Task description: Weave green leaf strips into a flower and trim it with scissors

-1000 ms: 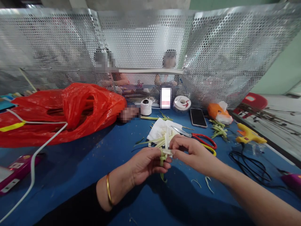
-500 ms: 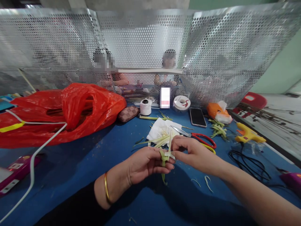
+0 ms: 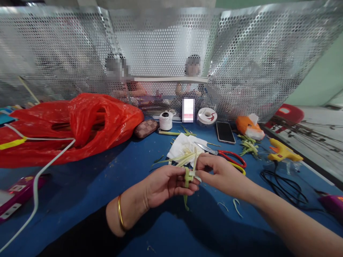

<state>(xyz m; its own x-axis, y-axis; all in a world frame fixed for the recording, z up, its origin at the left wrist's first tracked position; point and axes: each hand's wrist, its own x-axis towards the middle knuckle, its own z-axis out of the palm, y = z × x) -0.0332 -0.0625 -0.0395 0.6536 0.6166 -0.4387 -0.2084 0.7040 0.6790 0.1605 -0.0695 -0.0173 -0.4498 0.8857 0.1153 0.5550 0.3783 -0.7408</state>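
Observation:
My left hand (image 3: 167,184) is closed round a folded green leaf strip (image 3: 187,178), its tail hanging below the fingers. My right hand (image 3: 218,173) pinches a pale strip end against that same piece, fingertips meeting my left thumb. Both hands hover just above the blue table (image 3: 93,185). Behind them lie loose pale green strips (image 3: 182,159) on white paper (image 3: 183,144), and red-handled scissors (image 3: 227,157) lie just beyond my right hand.
A red plastic bag (image 3: 80,125) fills the left. A white cable (image 3: 40,167), thread spool (image 3: 166,121), tape roll (image 3: 207,116), phone (image 3: 225,132), yellow glue gun (image 3: 282,152) and black cord (image 3: 284,185) lie around. Perforated metal screen (image 3: 241,64) behind, people beyond it.
My hands have stayed together over the table, shifting slightly up; the pale strip between my fingers has been drawn tighter round the green fold.

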